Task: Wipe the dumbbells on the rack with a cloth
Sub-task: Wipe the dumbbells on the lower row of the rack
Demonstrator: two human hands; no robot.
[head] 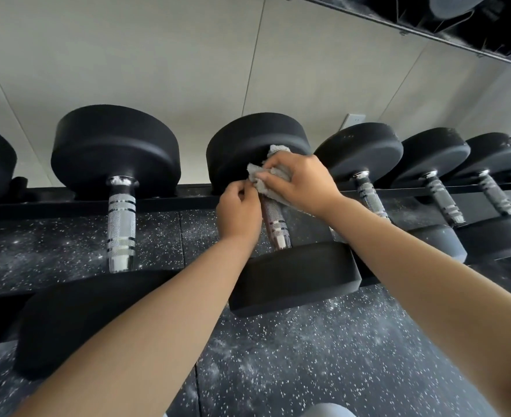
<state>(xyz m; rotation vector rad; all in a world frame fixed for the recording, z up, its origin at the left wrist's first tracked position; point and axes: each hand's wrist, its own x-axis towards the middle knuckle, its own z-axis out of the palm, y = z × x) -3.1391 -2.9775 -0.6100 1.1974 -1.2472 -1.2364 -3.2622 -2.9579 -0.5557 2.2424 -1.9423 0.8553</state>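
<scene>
A row of black dumbbells with knurled silver handles lies across a black rack. The middle dumbbell has a grey cloth wrapped round the far end of its handle, against the far head. My right hand grips the cloth over the handle. My left hand sits just left of the handle and pinches the cloth's lower left edge. The part of the handle under the cloth is hidden.
Another dumbbell lies to the left, several more to the right. Below the rack is black speckled rubber floor. A pale panelled wall stands behind; a mirror edge runs at the upper right.
</scene>
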